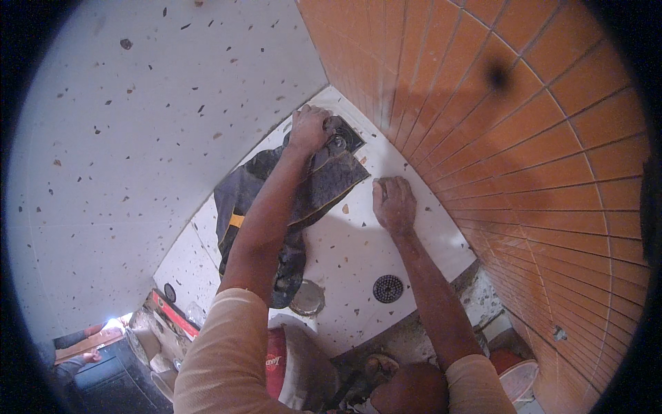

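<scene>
While the person leans over the corner, the left hand (314, 130) is bent down at the dark square piece (353, 140), which lies at the far end of the white speckled slab (345, 259), near where two walls meet. The piece is just to the right of and below the left fingers, which sit close together and curl at its left side, partly covering it; whether they are clamped on it cannot be told. A rounded, shiny part shows on its surface beside those fingers.

Directly below the left hand spreads a dark cloth (324, 194) with yellow edging, creased and partly hidden by the left forearm. The right hand (395, 201) is over the slab, just beyond the cloth's right corner and apart from the square piece. Its fingers are bent and side by side, back of the hand upward; what is under them cannot be seen.

Nearer the person, a dark perforated disc (388, 289) lies on the slab, and a greyish round disc (307, 298) is at the cloth's lower end. An orange tiled wall (531, 152) rises on the right, a pale speckled wall (138, 159) on the left. At the lower left, another person's hand (91, 356) shows.
</scene>
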The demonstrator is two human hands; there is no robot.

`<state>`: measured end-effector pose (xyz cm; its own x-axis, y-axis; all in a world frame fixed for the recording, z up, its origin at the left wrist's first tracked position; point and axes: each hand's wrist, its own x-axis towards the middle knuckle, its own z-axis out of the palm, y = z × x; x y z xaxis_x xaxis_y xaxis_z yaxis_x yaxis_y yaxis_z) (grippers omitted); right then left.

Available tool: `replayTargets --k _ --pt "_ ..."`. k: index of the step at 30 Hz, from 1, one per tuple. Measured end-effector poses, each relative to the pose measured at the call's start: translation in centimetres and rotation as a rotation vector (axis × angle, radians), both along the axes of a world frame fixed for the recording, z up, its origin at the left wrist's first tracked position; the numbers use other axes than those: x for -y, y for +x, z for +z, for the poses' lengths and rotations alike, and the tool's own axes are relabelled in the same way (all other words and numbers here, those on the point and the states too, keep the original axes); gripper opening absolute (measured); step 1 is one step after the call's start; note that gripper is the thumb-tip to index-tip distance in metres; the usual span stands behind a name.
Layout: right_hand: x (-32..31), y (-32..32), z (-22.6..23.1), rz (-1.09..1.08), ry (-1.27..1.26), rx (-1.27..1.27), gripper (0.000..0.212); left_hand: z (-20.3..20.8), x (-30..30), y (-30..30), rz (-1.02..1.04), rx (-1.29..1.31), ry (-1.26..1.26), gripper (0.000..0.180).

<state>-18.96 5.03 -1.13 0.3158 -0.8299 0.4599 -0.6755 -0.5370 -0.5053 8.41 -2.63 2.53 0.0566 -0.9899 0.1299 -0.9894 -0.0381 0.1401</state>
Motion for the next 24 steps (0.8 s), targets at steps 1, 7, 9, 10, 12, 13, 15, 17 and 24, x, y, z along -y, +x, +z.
replayTargets --k 1,7,9,10,12,13,15,17,24 --pt "0.0 0.0 0.2 0.005 0.005 0.008 0.014 0.0 -0.3 0.1 0.002 0.006 0.008 0.031" --pt "0.1 0.0 0.4 0.018 0.01 0.048 0.012 -0.1 -0.9 -0.8 0.139 0.067 0.062 0.031" --pt "0.0 0.1 0.5 0.016 -0.001 0.048 0.012 -0.1 -0.8 -1.2 0.196 0.038 0.078 0.03" --pt "0.1 0.1 0.3 0.025 0.005 0.061 0.012 -0.3 -1.0 -1.5 0.224 0.007 0.04 0.029" --pt "0.1 0.1 -0.2 0.043 0.017 0.088 0.012 -0.5 -1.0 -1.8 0.266 -0.006 -0.008 0.029" --pt "0.1 0.1 -0.1 0.046 0.024 0.093 0.012 -0.6 -1.1 -1.9 0.282 0.011 -0.015 0.029" --pt "0.0 0.2 0.2 0.051 0.038 0.105 0.012 -0.5 -1.3 -1.9 0.317 0.028 0.018 0.031" --pt "0.1 -0.1 0.2 0.052 0.029 0.107 0.012 0.2 -1.3 -2.3 0.348 0.024 0.095 0.033" --pt "-0.1 0.1 0.8 0.064 0.043 0.164 0.014 0.2 -2.5 -2.9 0.409 0.084 0.154 0.033"
